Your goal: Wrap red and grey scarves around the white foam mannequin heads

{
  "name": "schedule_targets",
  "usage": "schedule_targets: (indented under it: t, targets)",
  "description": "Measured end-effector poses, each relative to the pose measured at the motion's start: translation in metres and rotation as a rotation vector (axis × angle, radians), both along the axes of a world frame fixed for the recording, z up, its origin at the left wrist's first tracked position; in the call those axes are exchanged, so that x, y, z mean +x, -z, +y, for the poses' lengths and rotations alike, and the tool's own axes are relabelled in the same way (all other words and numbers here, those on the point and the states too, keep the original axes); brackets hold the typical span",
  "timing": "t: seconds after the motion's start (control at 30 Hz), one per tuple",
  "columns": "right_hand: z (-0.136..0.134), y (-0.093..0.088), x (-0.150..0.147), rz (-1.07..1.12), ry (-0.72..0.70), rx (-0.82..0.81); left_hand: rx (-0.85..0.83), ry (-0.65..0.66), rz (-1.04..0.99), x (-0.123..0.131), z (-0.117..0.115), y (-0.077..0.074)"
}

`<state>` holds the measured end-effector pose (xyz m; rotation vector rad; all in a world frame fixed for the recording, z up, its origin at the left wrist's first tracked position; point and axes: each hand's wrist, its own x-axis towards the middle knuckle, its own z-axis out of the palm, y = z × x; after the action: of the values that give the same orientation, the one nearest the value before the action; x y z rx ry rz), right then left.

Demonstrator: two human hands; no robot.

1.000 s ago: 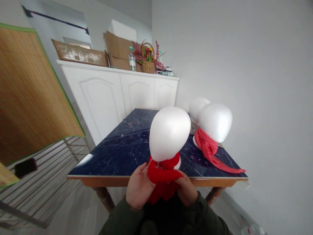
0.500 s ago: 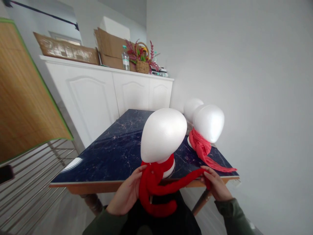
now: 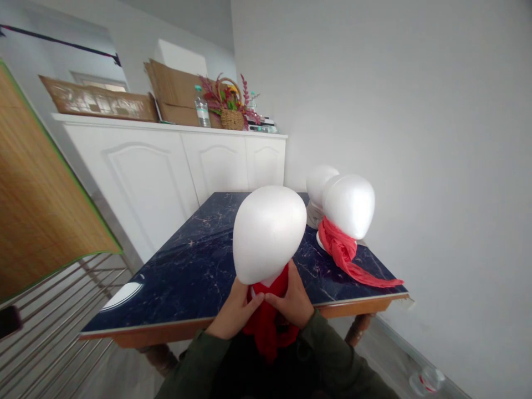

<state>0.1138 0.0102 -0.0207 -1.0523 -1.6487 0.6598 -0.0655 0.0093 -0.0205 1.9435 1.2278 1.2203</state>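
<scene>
A white foam mannequin head (image 3: 270,230) stands at the front edge of the dark blue table. Around its neck lies a red scarf (image 3: 266,327), its ends hanging over the table edge toward my lap. My left hand (image 3: 239,307) curls round the left side of the neck, gripping the scarf there. From the right side my right hand (image 3: 294,296) does the same, and the two thumbs almost meet in front. Behind the neck, most of my fingers are hidden.
To the right stands another foam head (image 3: 349,205) wearing a coral scarf (image 3: 341,246), with a further white head (image 3: 321,183) behind it. A metal rack (image 3: 66,310) borders the table's left. Beyond is a white cabinet (image 3: 141,172) carrying boxes, bottles and a flower basket.
My right hand has let go of the stretched-out scarf end and come in to the neck. My left hand has closed round the neck's other side. The scarf ends now hang down in front.
</scene>
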Motion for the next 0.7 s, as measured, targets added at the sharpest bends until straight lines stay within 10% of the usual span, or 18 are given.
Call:
schedule_targets:
  t: [0.33, 0.7]
  targets:
    - [-0.012, -0.025, 0.092, -0.173, 0.29, 0.251, 0.043, 0.305, 0.0, 0.095, -0.035, -0.012]
    - [-0.019, 0.003, 0.233, -0.342, 0.498, 0.09, -0.088, 0.468, 0.116, 0.212, -0.026, -0.008]
